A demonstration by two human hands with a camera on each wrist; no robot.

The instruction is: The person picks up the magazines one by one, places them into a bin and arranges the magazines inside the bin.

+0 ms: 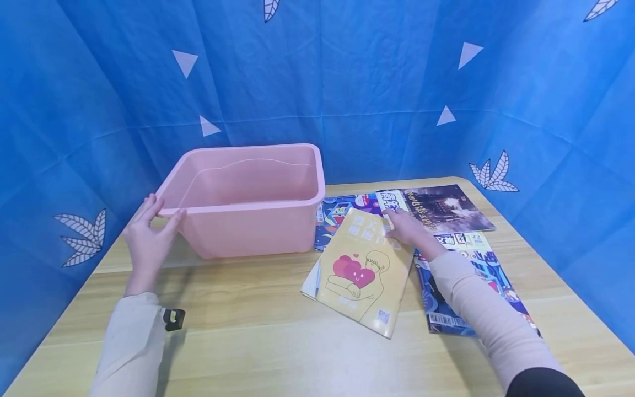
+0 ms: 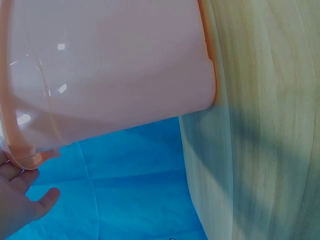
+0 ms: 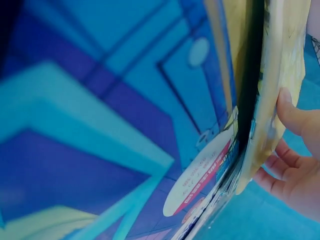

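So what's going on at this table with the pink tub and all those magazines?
A person sits at a wooden table. Their left hand rests on the corner rim of a pink plastic bin, fingers straight. Their right hand grips the top edge of a yellow magazine with a heart drawing, lifting it off the other magazines spread beside the bin. The bin looks empty.

Under my right hand (image 1: pixel 404 231) the yellow magazine (image 1: pixel 364 270) shows large characters too blurred for me to read plus a QR code, and the blue magazine (image 1: pixel 466 275) shows "22".
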